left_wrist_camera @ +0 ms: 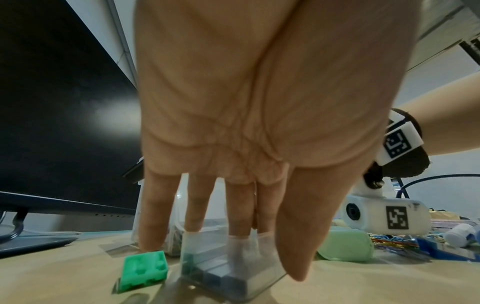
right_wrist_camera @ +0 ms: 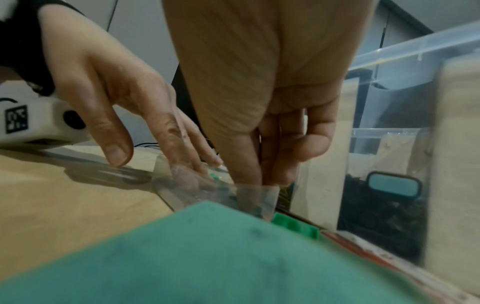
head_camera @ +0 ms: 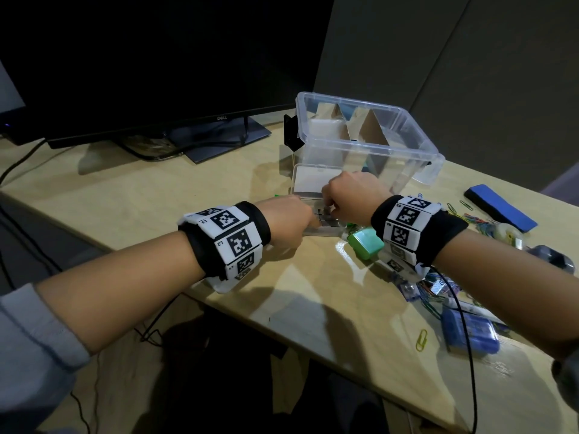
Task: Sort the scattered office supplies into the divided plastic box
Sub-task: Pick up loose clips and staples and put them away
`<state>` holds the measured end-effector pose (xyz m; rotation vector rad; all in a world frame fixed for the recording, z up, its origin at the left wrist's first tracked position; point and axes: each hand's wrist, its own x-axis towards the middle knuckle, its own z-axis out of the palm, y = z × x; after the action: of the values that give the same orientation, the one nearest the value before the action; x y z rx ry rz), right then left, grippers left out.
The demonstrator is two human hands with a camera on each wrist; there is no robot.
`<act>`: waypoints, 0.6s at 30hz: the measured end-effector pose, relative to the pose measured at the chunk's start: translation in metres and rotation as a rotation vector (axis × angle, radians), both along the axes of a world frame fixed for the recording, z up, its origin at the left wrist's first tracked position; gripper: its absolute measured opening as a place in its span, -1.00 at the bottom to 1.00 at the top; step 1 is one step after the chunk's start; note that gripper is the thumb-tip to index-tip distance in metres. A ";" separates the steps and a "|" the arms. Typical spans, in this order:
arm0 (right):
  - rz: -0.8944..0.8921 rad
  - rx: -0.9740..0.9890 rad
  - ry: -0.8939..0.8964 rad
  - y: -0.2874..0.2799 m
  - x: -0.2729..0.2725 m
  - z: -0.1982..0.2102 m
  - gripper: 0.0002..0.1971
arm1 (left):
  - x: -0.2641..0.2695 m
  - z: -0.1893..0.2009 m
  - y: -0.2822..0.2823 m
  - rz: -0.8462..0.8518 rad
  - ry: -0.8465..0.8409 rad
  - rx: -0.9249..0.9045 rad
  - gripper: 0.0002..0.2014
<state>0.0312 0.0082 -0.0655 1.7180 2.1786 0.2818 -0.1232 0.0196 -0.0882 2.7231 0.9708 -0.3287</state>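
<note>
A pale wooden counter point(head_camera: 150, 195) in a dim office, with a dark monitor point(head_camera: 141, 57) at the far left. The box point(head_camera: 369, 136), clear and split by cardboard dividers, stands at the far middle; black items and a teal-faced object already lie in one compartment, seen in the right wrist view. Just near of it sits a small clear case point(left_wrist_camera: 228, 265) of staple strips, lid hinged up. The left hand point(head_camera: 288, 220) rests straight fingers on and in the case, steadying it; this grip is open. The right hand point(head_camera: 354, 195) reaches curled fingers down into the case, apparently pinching staples, though the fingertips are hidden and what they grip cannot be told. A green clip point(left_wrist_camera: 144, 269) lies touching the case's left side. A green sharpener point(head_camera: 365, 244), loose paper clips point(head_camera: 479, 222), a blue eraser point(head_camera: 498, 208) and a blue packet point(head_camera: 470, 333) lie scattered at right.

Risks, as judged: the light case could tip or slide under uneven pressure, spilling strips; staple strips may break when pinched; the right forearm could sweep the sharpener or clips off the near edge.
</note>
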 end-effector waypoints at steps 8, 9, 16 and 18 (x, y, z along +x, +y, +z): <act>0.021 -0.002 0.094 -0.003 0.006 0.001 -0.80 | 0.000 -0.001 0.000 -0.008 0.003 0.009 -0.53; 0.025 0.003 0.104 -0.003 0.007 0.001 -0.80 | 0.000 -0.002 0.000 -0.006 0.002 0.006 -0.51; -0.016 0.003 0.154 -0.008 0.011 -0.001 -0.79 | 0.000 -0.003 0.001 -0.007 0.021 0.011 -0.48; -0.025 -0.011 0.147 -0.008 0.009 -0.003 -0.79 | 0.000 -0.003 0.002 -0.006 0.011 0.017 -0.50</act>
<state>0.0404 -0.0001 -0.0680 1.8104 2.2544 0.1414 -0.1230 0.0217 -0.0908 2.7426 0.9724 -0.3388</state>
